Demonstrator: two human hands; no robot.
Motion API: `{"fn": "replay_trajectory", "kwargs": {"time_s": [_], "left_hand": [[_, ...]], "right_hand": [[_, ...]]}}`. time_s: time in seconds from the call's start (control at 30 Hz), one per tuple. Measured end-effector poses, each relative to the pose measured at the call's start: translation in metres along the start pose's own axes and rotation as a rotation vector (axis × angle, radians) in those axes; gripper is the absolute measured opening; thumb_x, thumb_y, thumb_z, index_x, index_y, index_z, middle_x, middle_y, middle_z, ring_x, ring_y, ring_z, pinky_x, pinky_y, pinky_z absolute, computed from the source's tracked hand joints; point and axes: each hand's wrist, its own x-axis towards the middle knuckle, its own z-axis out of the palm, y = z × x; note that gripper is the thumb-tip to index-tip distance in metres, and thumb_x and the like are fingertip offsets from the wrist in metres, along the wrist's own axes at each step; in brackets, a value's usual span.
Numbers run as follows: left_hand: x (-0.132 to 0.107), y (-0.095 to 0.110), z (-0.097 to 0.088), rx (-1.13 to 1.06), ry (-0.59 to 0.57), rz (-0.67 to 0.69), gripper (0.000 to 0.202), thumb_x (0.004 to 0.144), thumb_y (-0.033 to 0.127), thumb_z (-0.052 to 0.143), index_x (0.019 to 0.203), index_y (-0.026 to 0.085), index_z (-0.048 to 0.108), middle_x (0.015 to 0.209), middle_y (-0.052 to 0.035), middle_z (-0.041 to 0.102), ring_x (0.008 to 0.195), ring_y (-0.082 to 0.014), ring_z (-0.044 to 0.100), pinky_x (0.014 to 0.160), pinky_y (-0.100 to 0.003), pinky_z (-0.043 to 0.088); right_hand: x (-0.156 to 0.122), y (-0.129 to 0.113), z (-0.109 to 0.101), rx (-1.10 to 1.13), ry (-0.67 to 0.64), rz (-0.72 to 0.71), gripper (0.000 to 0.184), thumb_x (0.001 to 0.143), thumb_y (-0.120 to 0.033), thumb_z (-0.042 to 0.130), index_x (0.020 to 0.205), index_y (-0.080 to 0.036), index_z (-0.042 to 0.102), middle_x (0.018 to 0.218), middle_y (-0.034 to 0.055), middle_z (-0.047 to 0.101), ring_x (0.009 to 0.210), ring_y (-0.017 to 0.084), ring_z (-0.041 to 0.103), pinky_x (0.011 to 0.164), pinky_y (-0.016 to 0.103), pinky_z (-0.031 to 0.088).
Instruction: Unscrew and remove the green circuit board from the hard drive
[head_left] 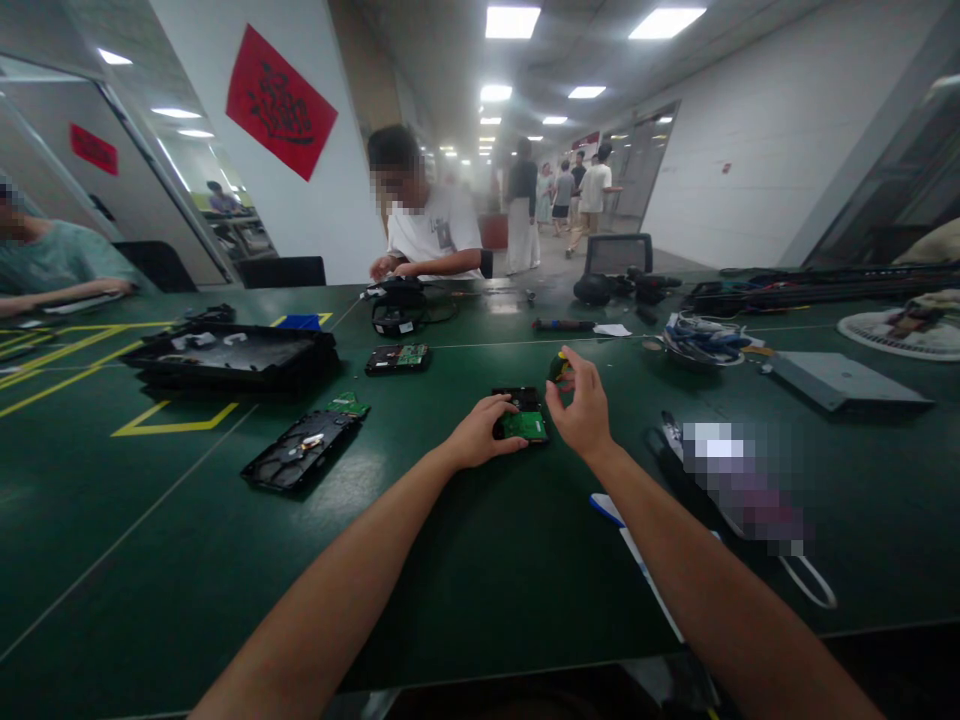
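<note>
On the green table in front of me lies a hard drive (pixel 529 428), its green circuit board facing up. My left hand (pixel 484 430) grips it from the left, with the thumb along the near edge and the fingers over the far part. Just right of the drive, my right hand (pixel 581 405) is raised and pinches the green and yellow handle of a screwdriver (pixel 556 368) between thumb and fingers. The shaft and tip cannot be made out. Another hard drive (pixel 397 359) rests farther back to the left.
An opened black casing (pixel 304 450) with a small green board lies left; stacked black trays (pixel 232 355) stand behind it. To the right are a blurred-out phone-like object (pixel 742 480), a bundle of cables (pixel 701 338) and a silver box (pixel 847 380). A co-worker (pixel 431 220) sits opposite.
</note>
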Motion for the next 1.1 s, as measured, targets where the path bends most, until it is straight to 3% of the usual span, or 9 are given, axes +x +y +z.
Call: {"fn": "replay_trajectory", "kwargs": {"time_s": [1.1], "left_hand": [[-0.0007, 0.0025, -0.0018, 0.007, -0.009, -0.004, 0.064, 0.080, 0.054, 0.082, 0.132, 0.023, 0.062, 0.152, -0.0145, 0.051, 0.148, -0.0331, 0.042, 0.122, -0.051, 0.037]], "right_hand": [[0.0004, -0.0003, -0.0018, -0.028, -0.004, -0.003, 0.061, 0.096, -0.024, 0.058, 0.155, -0.026, 0.039, 0.128, 0.0126, 0.057, 0.094, 0.022, 0.064, 0.084, 0.044, 0.063]]}}
